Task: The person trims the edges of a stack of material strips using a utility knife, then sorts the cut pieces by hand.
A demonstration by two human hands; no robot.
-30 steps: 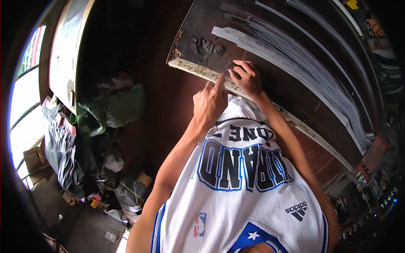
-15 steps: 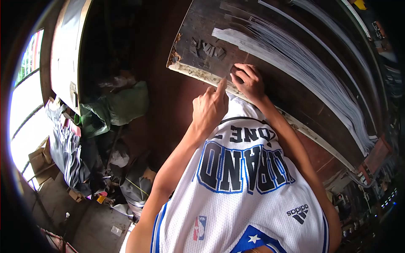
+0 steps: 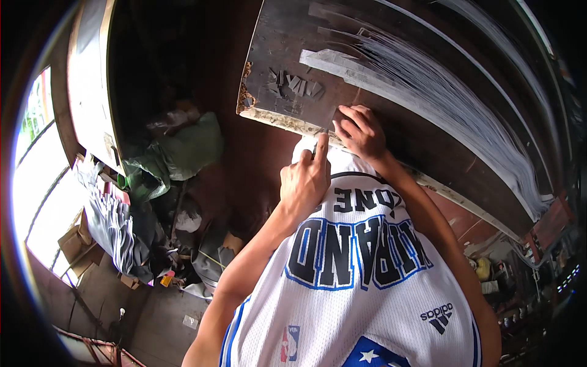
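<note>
My left hand [image 3: 304, 183] is at the near edge of the dark tabletop [image 3: 403, 137], its index finger stretched along something thin and dark and the other fingers curled. What it grips is mostly hidden. Just to the right, my right hand [image 3: 365, 133] rests on the board with bent fingers. Its fingertips press a small dark flat piece [image 3: 335, 117], partly covered by them. Several small cut dark pieces [image 3: 296, 85] lie loose farther left on the tabletop. Beyond my right hand is a fanned stack of long grey strips [image 3: 428, 98].
The tabletop's pale edge [image 3: 278, 121] is worn and chipped. At left, a green plastic bag [image 3: 192, 147], a bundle of grey sheets [image 3: 116, 226] and a cardboard box [image 3: 78, 244] stand on the floor. A pale upright panel [image 3: 92, 79] rises near the bright window.
The view has shifted, so the tabletop and both hands sit slightly lower in the picture. Both hands keep nearly the same pose at the board's edge.
</note>
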